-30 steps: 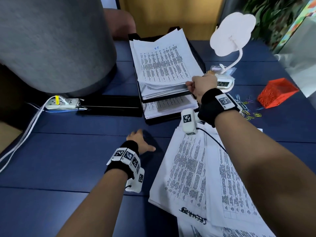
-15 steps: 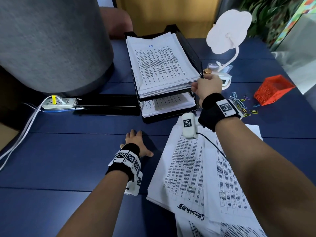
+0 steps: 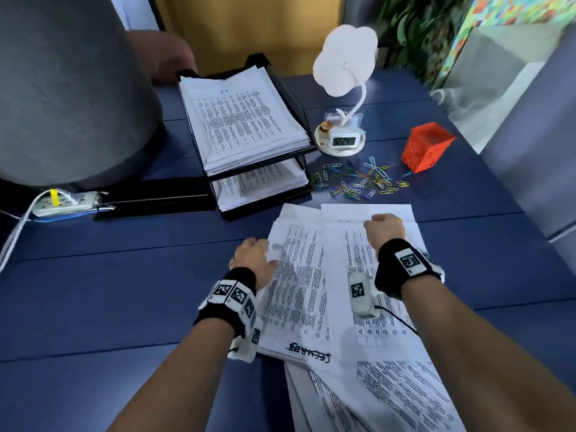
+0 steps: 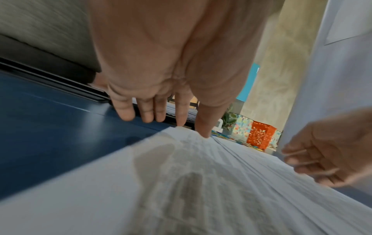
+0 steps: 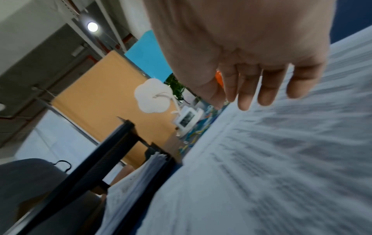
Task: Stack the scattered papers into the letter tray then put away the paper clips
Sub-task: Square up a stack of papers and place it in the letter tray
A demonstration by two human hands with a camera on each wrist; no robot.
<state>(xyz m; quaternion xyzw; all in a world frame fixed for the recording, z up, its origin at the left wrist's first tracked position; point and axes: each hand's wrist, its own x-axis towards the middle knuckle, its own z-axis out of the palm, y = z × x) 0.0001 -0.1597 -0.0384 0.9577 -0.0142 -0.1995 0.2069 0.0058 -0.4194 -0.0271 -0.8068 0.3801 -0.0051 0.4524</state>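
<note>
Your left hand [image 3: 253, 256] rests at the left edge of the loose papers [image 3: 314, 294] on the blue table [image 3: 93, 291], fingers straight, thumb tip on the sheet. Your right hand [image 3: 386, 229] is over the far part of the same papers, fingers loosely extended, holding nothing; whether they touch paper cannot be told.

Surroundings: tray [image 3: 300, 99] behind the papers, both tiers holding sheets, top stack [image 3: 240, 120] thick. Clips [image 3: 358, 180] lie scattered on the table between the tray and the red cup [image 3: 427, 146], just beyond the papers' far edge. Cloud lamp [image 3: 344, 63] with a clock base stands behind the clips, beside the tray. Grey cylinder [image 3: 68, 88] and power strip [image 3: 67, 201] at far left, well apart from your hands. Nothing lies between hands and papers.

View differences: the left wrist view shows your fingers [image 4: 148, 111] past the paper's edge over the table, and the sheet ridged under the thumb [image 4: 205, 125]; the head view hides this. The right wrist view shows your fingers [image 5: 267, 89] apart and empty, with the tray [image 5: 112, 151] edge-on.
</note>
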